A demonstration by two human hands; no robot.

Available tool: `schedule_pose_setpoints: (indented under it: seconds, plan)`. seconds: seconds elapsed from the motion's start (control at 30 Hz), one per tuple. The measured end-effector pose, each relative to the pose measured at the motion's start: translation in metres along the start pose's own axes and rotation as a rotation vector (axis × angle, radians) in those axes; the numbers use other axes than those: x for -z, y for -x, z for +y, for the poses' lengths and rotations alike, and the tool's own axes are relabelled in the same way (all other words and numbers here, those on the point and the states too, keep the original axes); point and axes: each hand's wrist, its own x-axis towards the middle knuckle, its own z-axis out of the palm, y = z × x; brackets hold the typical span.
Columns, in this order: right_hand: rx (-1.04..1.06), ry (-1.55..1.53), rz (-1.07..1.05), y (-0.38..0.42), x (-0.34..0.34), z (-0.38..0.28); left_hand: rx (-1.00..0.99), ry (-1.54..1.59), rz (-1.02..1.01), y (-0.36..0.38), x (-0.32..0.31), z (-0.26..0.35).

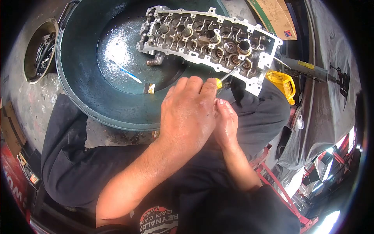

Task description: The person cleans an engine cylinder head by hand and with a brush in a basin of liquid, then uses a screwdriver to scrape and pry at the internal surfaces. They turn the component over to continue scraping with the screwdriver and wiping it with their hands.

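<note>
My left hand (189,107) is wrapped around a screwdriver (219,83) with a yellow handle, its fingers closed. The thin metal shaft slants up to the right into the valve area of a grey engine cylinder head (191,56). Close against the left hand is my right hand (226,121), thumb bent in and other fingers mostly hidden; whatever it grips does not show. The cylinder head lies tilted over the right side of a large dark green basin (83,84), its near right end by my knee. Round bores and valve seats line its open face.
In the basin lie a blue-and-white thin-handled tool (130,74) and a small scrap (149,88). A metal bowl (54,29) of dark parts stands left. On the right are a yellow plastic container (288,87), a cardboard box (274,15) and a red metal frame (278,183).
</note>
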Motion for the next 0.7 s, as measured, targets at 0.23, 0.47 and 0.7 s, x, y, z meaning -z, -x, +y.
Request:
schedule_pose_setpoints:
  seconds: [0.23, 0.47, 0.7]
  plan:
    - [-0.002, -0.008, -0.033, -0.002, 0.005, 0.004, 0.04, 0.018, -0.014, 0.001, -0.001, -0.007]
    - [-0.019, -0.021, -0.028, -0.002, 0.004, 0.004, 0.032, 0.019, -0.008, 0.002, 0.004, -0.006]
    - [0.003, 0.041, -0.001, 0.004, -0.003, -0.004, -0.044, -0.073, 0.018, 0.003, 0.008, 0.005]
